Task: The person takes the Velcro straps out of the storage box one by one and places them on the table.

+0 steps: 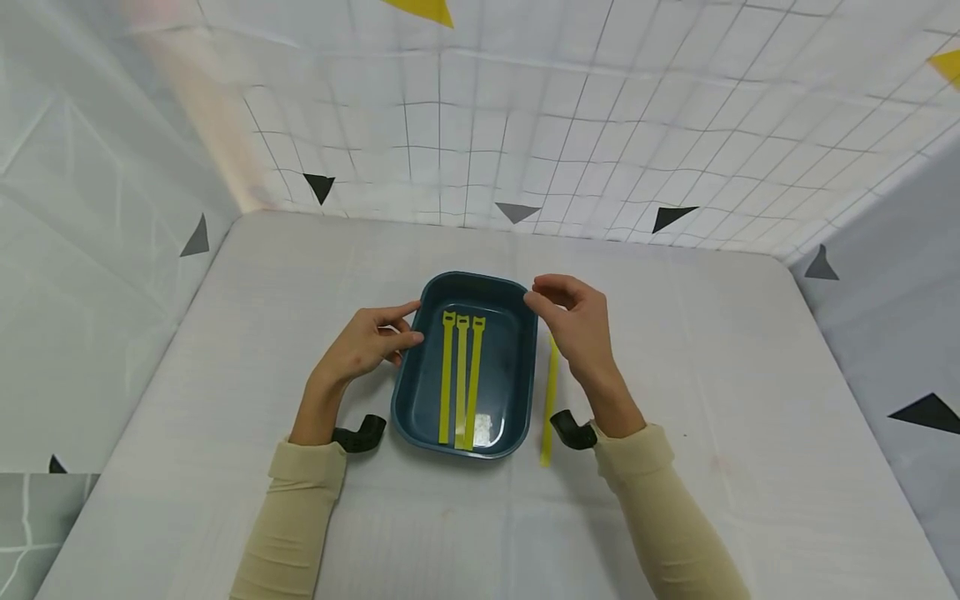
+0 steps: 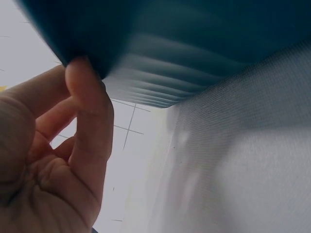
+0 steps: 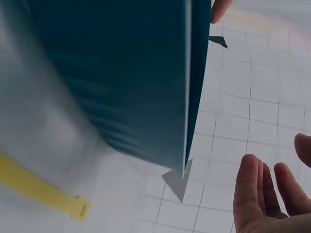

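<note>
A dark teal rectangular tray (image 1: pixel 510 367) sits in front of me, its long sides running away from me. Three yellow slotted cable straps (image 1: pixel 446 379) lie lengthwise inside, close together, heads at the far end. My left hand (image 1: pixel 366 342) pinches the tray's left rim between thumb and fingers; the left wrist view shows fingertips against its edge (image 2: pixel 90 68). Just off the far right corner, my right hand (image 1: pixel 581 325) holds nothing, its fingers loosely bent and apart from the wall in the right wrist view. Another yellow strap (image 1: pixel 551 400) lies on the table beside the tray, partly hidden by that hand.
The table (image 1: pixel 720 358) has a pale cloth cover. White gridded sheeting (image 1: pixel 570 125) with dark triangles rises behind it, and pale sheets hang at both sides. Black curved pieces (image 1: pixel 362 434) stick out at both wrists.
</note>
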Demonstrator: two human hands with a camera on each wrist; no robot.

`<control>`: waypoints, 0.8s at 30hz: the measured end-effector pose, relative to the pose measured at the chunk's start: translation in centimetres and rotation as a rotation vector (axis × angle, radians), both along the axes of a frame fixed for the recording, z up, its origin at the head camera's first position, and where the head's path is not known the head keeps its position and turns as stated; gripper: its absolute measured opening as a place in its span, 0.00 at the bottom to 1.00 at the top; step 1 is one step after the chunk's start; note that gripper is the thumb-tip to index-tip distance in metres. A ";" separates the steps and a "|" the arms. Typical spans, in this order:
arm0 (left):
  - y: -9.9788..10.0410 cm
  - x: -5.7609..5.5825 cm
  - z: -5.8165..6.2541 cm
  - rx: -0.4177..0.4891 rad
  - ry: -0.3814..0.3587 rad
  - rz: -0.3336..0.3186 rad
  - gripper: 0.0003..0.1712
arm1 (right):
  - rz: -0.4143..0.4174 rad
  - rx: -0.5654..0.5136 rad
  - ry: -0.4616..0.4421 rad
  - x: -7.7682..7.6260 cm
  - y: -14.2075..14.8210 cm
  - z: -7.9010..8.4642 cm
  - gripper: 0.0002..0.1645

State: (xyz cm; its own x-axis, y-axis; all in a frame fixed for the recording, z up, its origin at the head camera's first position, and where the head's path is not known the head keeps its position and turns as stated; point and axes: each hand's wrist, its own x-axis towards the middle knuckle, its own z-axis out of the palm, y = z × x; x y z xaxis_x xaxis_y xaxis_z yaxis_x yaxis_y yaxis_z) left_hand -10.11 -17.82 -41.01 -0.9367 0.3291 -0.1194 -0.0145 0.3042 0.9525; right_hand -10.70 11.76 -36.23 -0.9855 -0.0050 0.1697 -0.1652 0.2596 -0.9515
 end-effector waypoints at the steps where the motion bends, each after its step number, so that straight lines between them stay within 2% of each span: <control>1: 0.0 0.0 0.0 0.002 0.000 0.001 0.34 | 0.004 0.002 0.003 -0.1 -0.2 0.0 0.16; 16: 0.0 0.0 -0.2 0.011 -0.001 0.003 0.34 | 0.043 0.017 -0.009 -0.6 -2.5 0.7 0.16; 24: -0.1 -0.1 -0.2 0.019 -0.001 -0.005 0.34 | 0.065 0.017 -0.055 -1.0 -3.4 0.9 0.17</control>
State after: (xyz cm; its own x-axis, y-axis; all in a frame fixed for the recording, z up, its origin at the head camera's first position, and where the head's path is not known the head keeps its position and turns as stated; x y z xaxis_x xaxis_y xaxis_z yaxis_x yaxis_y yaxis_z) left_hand -10.20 -17.90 -41.18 -0.9350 0.3359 -0.1140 -0.0142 0.2858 0.9582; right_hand -11.73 8.40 -35.32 -0.9907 -0.0719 0.1151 -0.1303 0.2665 -0.9550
